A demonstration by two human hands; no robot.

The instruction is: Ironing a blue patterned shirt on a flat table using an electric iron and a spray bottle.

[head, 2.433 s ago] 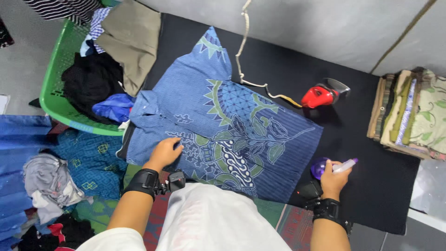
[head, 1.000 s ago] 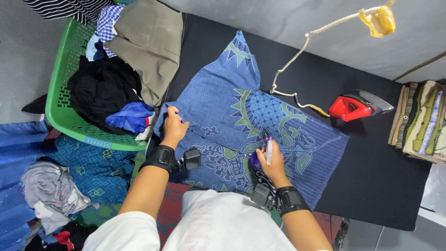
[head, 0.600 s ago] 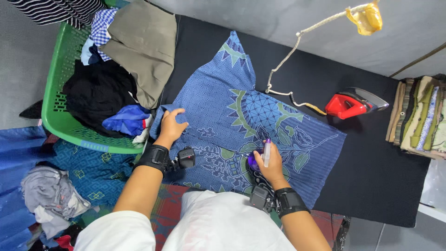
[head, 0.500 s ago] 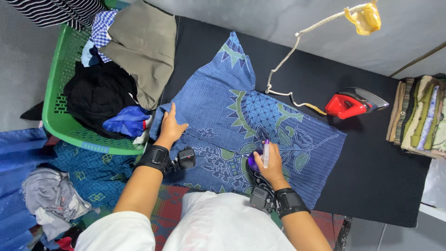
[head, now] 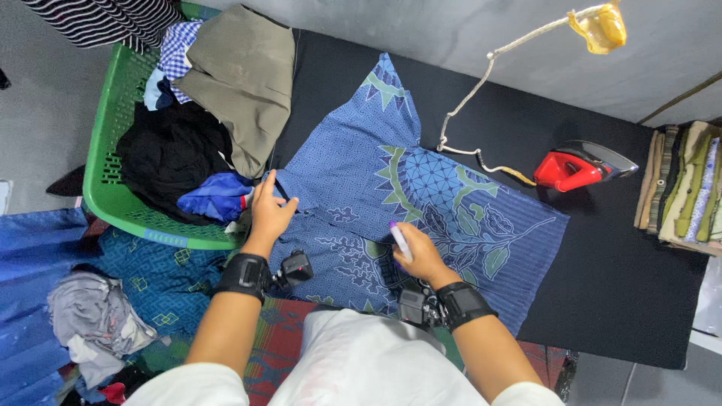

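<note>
Item: blue patterned shirt, laid flat and spread on a black padded ironing surface, collar end toward the green laundry basket, hem toward the red iron. Left hand: open, fingers extended, pressed flat on the shirt's edge near the collar, just beside the basket rim. Right hand: closed around a small purple-and-white spray bottle, held over the lower middle of the shirt; whether the trigger is pressed cannot be told. The iron is seen resting on the black surface, well apart from both hands, its cord running up to a yellow wrapped hanger point and lying close to the shirt's far edge. Basket contents: black, olive, checked and blue garments, the blue one spilling toward the shirt. Folded clothes are stacked at the far right. Risks judged: the fabric could be creased if the flat left hand drags it sideways; an uneven wet patch could be left if the spray is concentrated in one spot; the cord could be snagged by the shirt's edge and the iron pulled; the spilling blue garment could be dampened by stray spray.
</note>
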